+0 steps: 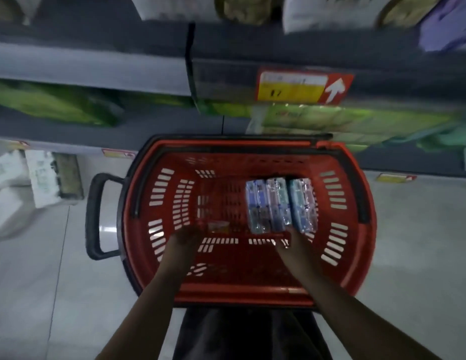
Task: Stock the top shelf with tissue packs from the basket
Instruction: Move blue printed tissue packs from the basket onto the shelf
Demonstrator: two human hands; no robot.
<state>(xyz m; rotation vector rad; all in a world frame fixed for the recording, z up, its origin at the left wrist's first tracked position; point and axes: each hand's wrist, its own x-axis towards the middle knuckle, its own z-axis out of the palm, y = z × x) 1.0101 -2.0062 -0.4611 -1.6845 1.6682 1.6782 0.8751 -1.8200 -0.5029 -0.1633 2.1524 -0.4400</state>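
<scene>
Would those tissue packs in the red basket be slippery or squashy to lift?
Probably light and squashy: the tissue packs look film-wrapped. The wrap glints, so perhaps slippery. Blocky, side by side in the basket, they seem unlikely to roll.

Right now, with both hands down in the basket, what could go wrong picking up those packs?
1. The three packs stand loose side by side, and the right hand is only at their near end. Lifting all three from there might let one slip out.
2. The left hand is off to the side near a small item, not at the packs. A one-handed lift looks less secure.
</scene>
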